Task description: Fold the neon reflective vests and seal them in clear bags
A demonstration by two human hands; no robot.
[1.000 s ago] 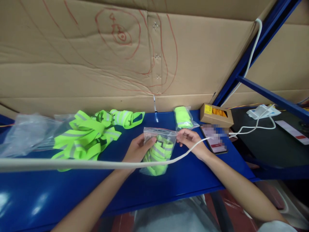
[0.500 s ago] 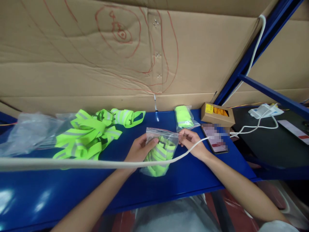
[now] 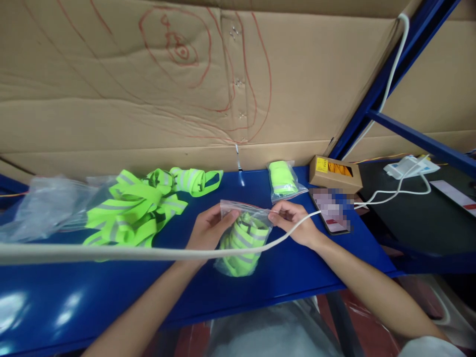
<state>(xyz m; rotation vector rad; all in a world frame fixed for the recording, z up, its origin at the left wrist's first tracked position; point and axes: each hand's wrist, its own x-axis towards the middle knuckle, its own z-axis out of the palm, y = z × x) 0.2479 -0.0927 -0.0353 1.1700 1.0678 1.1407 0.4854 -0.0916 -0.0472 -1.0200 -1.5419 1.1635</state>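
Note:
Between my hands is a clear zip bag [image 3: 226, 270] with a folded neon-yellow reflective strap [image 3: 243, 243] inside. My left hand [image 3: 208, 225] pinches the bag's upper left side, thumb in front. At the upper right corner, my right hand [image 3: 293, 220] has the bag's edge between thumb and fingers. A heap of loose reflective straps [image 3: 130, 208] lies left of my left hand, with a rolled strap [image 3: 191, 181] at its back. Beyond my right hand sits another bagged strap [image 3: 282, 178].
A white cable [image 3: 111, 252] crosses in front of the bag and runs to a phone [image 3: 330, 210] at the right. Behind it stands an open-windowed cardboard box [image 3: 334, 174]. Flat clear bags [image 3: 52, 203] lie far left on the blue table [image 3: 290, 272]. A cardboard wall [image 3: 297, 74] rises behind.
The bag and both hands have shifted slightly left and down. My right hand has moved a little closer to the left along the bag's top edge.

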